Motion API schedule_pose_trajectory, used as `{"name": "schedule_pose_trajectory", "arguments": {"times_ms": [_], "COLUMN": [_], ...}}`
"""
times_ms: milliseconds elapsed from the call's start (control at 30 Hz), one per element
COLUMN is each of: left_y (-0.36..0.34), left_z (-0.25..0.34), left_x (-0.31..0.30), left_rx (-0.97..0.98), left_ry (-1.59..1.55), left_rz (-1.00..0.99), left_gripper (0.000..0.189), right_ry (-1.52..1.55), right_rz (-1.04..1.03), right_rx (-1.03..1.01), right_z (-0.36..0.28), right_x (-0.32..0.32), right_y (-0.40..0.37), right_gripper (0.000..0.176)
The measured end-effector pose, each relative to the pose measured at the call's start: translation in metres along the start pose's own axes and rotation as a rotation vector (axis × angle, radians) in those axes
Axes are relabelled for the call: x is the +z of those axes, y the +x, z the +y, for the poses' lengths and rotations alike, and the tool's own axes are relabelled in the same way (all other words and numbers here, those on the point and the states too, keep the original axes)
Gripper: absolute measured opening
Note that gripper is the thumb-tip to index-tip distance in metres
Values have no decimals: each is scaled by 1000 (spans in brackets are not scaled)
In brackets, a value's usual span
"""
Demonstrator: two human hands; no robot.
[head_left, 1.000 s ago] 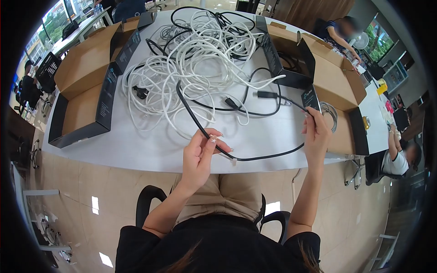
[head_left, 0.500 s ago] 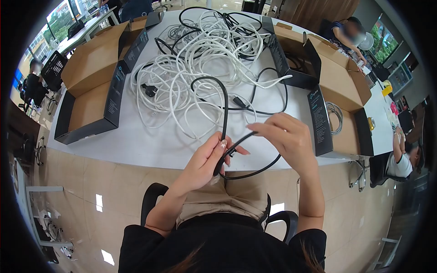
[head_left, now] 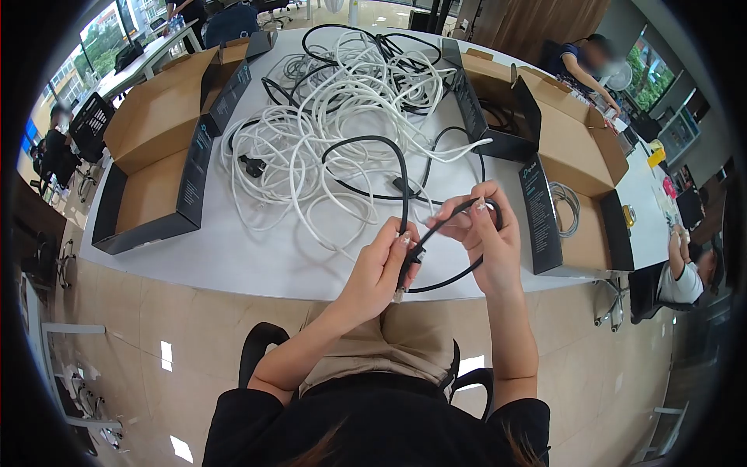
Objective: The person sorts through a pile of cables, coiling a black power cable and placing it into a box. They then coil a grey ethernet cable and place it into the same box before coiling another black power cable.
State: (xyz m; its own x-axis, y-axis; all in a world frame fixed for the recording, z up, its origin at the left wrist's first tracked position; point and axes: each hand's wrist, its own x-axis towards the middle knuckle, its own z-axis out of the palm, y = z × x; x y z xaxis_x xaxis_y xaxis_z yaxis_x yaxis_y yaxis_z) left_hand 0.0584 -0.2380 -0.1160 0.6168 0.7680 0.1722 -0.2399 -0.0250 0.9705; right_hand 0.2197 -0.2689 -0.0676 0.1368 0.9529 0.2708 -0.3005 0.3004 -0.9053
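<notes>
My left hand (head_left: 380,268) is closed around a black cable (head_left: 404,175) near the table's front edge, with a connector end poking out below the fingers. To its right, my right hand (head_left: 492,233) pinches a curved part of the same cable, which forms a loop between the two hands. From my left hand the cable arches up and back over a tangled heap of white cables (head_left: 342,109) and other black ones. A black plug (head_left: 252,166) lies at the heap's left side. Another black connector (head_left: 402,185) rests behind my hands.
An open cardboard box (head_left: 156,171) stands on the left of the white table (head_left: 311,272). On the right, one open box (head_left: 506,117) holds black cable and another (head_left: 587,241) holds a grey coil (head_left: 566,208). People sit farther off on both sides.
My left hand has moved slightly right and up with the cable. My right hand has turned, its fingers now pointing up around the cable, and the loop between the hands is smaller.
</notes>
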Motion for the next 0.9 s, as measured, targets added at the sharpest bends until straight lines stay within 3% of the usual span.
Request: {"name": "schedule_pose_trajectory", "arguments": {"times_ms": [167,267,400,433,533,567,667,767,833,900], "left_y": [-1,-6,-16,-16,-14,-11,-13,-19,-26,-37], "left_z": [-1,6,-7,-4,20,22,40,73,87,105], "left_x": [-2,9,3,11,-5,-12,-35,-61,-80,-92], "left_rx": [39,90,244,250,117,172,273,275,353,366], "left_ry": [51,99,16,-43,-155,-112,-200,-347,-381,-331], "left_rz": [-13,66,69,176,209,225,315,181,127,78], "left_gripper": [23,23,24,24,21,20,21,20,20,20], "right_ry": [-308,-276,-610,-501,-416,-364,-373,-584,-741,-889], "right_rz": [-88,-142,-249,-264,-229,-198,-90,-138,-204,-251], "right_rx": [-117,57,-424,-329,-331,-319,-249,-220,-227,-362], "right_z": [-1,5,9,6,13,15,17,21,29,41], "right_x": [3,8,16,20,20,21,13,14,15,22], "right_y": [2,1,19,18,21,21,28,39,48,56], "right_gripper": [7,9,8,7,15,26,33,21,27,28]}}
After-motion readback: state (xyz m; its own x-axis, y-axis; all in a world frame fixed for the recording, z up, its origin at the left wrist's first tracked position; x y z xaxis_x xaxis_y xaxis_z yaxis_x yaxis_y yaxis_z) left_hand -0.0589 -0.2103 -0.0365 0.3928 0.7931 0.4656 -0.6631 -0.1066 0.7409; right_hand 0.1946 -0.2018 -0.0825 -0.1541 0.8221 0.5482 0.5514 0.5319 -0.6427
